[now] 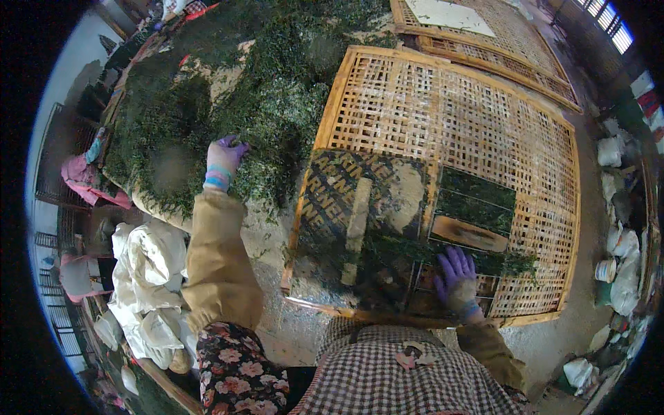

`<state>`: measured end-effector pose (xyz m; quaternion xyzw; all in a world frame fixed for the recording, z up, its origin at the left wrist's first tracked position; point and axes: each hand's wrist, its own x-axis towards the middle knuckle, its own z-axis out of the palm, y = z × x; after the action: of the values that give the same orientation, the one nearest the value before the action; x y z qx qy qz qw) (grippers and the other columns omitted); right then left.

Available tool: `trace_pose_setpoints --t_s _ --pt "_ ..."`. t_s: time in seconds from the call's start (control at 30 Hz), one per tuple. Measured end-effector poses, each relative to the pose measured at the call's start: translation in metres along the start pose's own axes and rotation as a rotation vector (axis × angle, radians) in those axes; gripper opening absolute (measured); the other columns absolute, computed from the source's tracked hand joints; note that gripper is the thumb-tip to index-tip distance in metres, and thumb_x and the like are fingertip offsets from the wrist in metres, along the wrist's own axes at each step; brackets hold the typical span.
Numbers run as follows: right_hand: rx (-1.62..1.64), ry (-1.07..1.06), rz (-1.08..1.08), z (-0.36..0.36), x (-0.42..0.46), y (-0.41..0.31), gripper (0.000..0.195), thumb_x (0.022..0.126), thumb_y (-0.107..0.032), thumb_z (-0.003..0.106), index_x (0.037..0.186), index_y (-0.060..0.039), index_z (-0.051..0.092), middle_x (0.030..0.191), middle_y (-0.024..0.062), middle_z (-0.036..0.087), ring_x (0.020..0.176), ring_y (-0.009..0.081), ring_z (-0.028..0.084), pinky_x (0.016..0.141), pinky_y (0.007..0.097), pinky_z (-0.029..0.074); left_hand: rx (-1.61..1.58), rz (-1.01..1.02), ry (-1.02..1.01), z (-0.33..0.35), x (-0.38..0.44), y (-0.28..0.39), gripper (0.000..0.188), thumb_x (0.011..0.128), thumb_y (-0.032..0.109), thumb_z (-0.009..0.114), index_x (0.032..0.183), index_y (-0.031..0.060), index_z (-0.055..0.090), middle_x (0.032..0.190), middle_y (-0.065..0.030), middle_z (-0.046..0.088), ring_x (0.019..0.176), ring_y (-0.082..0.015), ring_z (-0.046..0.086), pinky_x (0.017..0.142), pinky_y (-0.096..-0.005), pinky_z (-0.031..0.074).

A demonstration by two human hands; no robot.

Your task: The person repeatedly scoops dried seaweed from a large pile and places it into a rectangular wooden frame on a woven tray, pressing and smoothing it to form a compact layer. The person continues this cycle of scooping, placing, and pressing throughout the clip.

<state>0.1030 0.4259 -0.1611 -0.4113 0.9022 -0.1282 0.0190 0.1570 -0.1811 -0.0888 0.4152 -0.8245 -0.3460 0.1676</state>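
My left hand (pixel 226 158), in a pale glove with purple fingers, is at the near edge of a heap of dark green plant matter (pixel 275 114). Its fingers are bent, and I cannot tell whether they grip any strands. My right hand (pixel 457 280), gloved alike, lies with fingers apart over a thin divided frame (pixel 474 196) on a woven bamboo tray (pixel 482 135). Green matter fills the frame's far sections. A brown wooden-looking block (pixel 469 233) sits in another section, just beyond my right fingertips. A strip of green strands (pixel 516 263) runs across the frame.
Left of the frame lies a dark printed sheet (pixel 332 192) with a pale flat bar (pixel 357 231) on it. More woven trays (pixel 498 57) rest behind, one bearing a white board (pixel 450 15). White sacks (pixel 150 270) are piled at left. A person's pink sleeve (pixel 85 179) shows at far left.
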Motion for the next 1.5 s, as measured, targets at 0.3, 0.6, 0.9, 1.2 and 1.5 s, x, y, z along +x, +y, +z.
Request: trace_pose_setpoints --t_s 0.3,0.6,0.9,1.2,1.5 --pt "0.216 0.219 -0.198 -0.03 -0.036 0.011 0.047 0.079 -0.02 0.068 0.123 -0.0083 0.057 0.129 0.0102 0.056 0.131 0.0351 0.043 0.11 0.0553 0.031 -0.075 0.224 0.152 -0.075 -0.084 0.123 0.036 0.079 0.01 0.074 0.111 -0.0047 0.068 0.092 -0.0055 0.071 0.078 -0.012 0.062 0.072 -0.028 0.05" --pt "0.43 0.357 -0.384 -0.015 -0.073 0.04 0.039 0.082 -0.02 0.066 0.121 -0.0137 0.061 0.128 0.0054 0.058 0.132 0.029 0.044 0.11 0.052 0.031 -0.383 0.332 -0.377 0.036 -0.245 0.239 0.025 0.086 0.006 0.063 0.109 -0.0019 0.069 0.097 -0.0077 0.072 0.087 -0.0136 0.064 0.081 -0.0275 0.05" --pt "0.433 0.283 -0.399 -0.012 -0.096 0.062 0.046 0.079 -0.014 0.065 0.124 -0.015 0.059 0.125 0.0073 0.058 0.126 0.031 0.049 0.108 0.0528 0.033 -0.845 0.126 -0.751 0.22 -0.349 0.275 0.03 0.087 0.001 0.066 0.115 -0.0089 0.062 0.091 -0.0073 0.068 0.08 -0.012 0.063 0.074 -0.0225 0.051" --pt "0.39 0.322 -0.194 -0.045 -0.119 0.072 0.037 0.079 -0.014 0.066 0.115 -0.0118 0.063 0.118 0.0078 0.062 0.12 0.0317 0.052 0.103 0.051 0.039 -0.675 0.085 -0.849 0.261 -0.36 0.27 0.029 0.084 -0.008 0.065 0.112 -0.0094 0.063 0.09 -0.0116 0.069 0.073 -0.0109 0.062 0.067 -0.0217 0.052" --pt "0.226 0.357 -0.005 -0.043 -0.124 0.103 0.033 0.081 -0.014 0.064 0.113 -0.0101 0.064 0.118 0.0079 0.063 0.121 0.0313 0.052 0.103 0.0509 0.038 0.552 1.159 -0.303 0.264 -0.364 0.218 0.038 0.077 0.019 0.07 0.114 0.0127 0.066 0.114 -0.0085 0.064 0.116 -0.028 0.055 0.098 -0.0458 0.043"
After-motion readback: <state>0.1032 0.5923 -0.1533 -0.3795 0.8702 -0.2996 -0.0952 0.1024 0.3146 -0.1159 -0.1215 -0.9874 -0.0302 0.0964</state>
